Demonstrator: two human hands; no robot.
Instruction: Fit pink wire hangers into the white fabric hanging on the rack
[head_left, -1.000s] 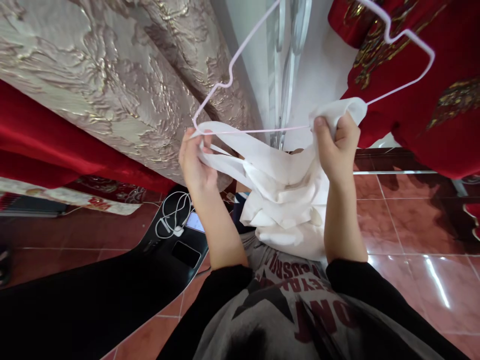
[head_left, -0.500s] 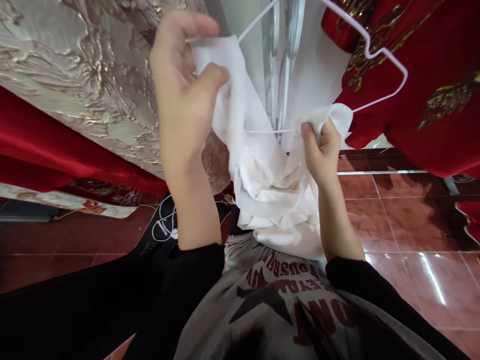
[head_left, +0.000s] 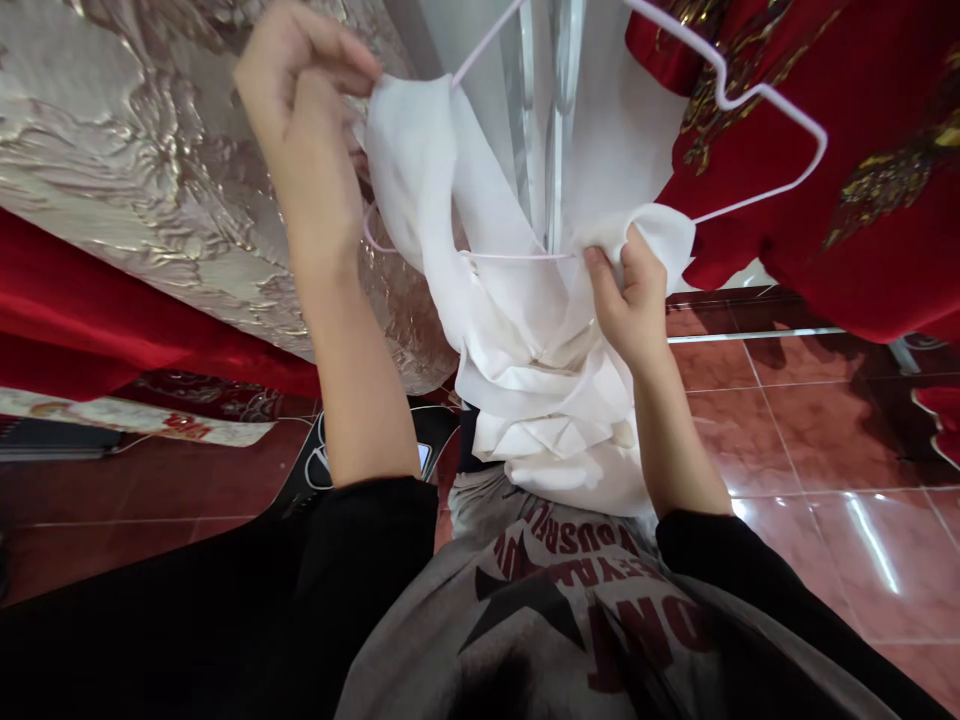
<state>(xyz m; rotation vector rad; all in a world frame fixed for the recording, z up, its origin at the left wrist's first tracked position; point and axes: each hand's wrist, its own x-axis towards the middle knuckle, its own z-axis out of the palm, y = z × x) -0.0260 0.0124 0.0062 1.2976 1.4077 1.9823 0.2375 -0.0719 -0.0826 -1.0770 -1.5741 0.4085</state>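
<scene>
A white cloth garment hangs in loose folds from a thin pale pink hanger. My right hand pinches a rolled fold of the garment between thumb and fingers, by the hanger's lower bar. At the upper left is my left hand, slightly blurred, with its fingers stretched toward the other side of the garment. Its fingertips are at the cloth's top edge, and part of the hand is hidden behind the cloth. The hanger's left end pokes out below that hand. The garment's lower part is bunched against my grey printed shirt.
Cream embossed fabric hangs close on the left, above red cloth. Red fabric with gold sequins hangs on the right. A black seat with a white cable stands below my left arm. Red tiles cover the floor.
My left hand has moved left, its thumb coming off the white cloth. The hanger's left end now shows beside the garment. My right hand keeps its hold, shifted slightly left in view.
</scene>
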